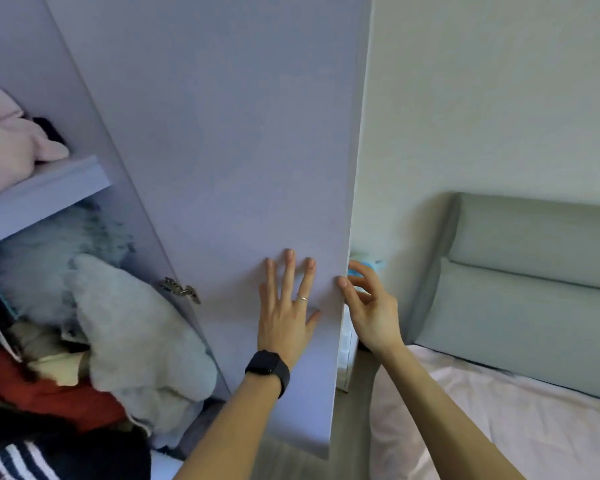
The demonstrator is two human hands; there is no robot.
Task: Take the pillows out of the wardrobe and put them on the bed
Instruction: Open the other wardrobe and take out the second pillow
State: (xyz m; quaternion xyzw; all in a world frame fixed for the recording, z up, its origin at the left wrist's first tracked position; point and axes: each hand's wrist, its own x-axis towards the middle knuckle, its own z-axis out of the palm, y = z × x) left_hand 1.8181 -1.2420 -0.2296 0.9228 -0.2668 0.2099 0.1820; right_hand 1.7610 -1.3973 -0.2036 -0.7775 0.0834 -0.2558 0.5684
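1. Forearms meet at the wardrobe door [239, 150]: left hand [286, 306] lies flat on it, fingers straight, holding nothing.
2. Right hand [369, 306] pinches the door's free edge.
3. Grey pillow [136, 323] sits left of the door, nearer the left hand; bed [499, 410] lies to its right.

Pale wall [482, 98], tan flr [356, 410]

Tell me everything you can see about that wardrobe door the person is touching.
The wardrobe door is a tall, flat, pale lilac panel, smooth and matte, looking like laminated board. It stands swung open, inner face toward the camera, with a metal hinge low on its left edge. The left hand presses flat on that face, fingers straight; the right hand grips the free right edge, thumb in front.
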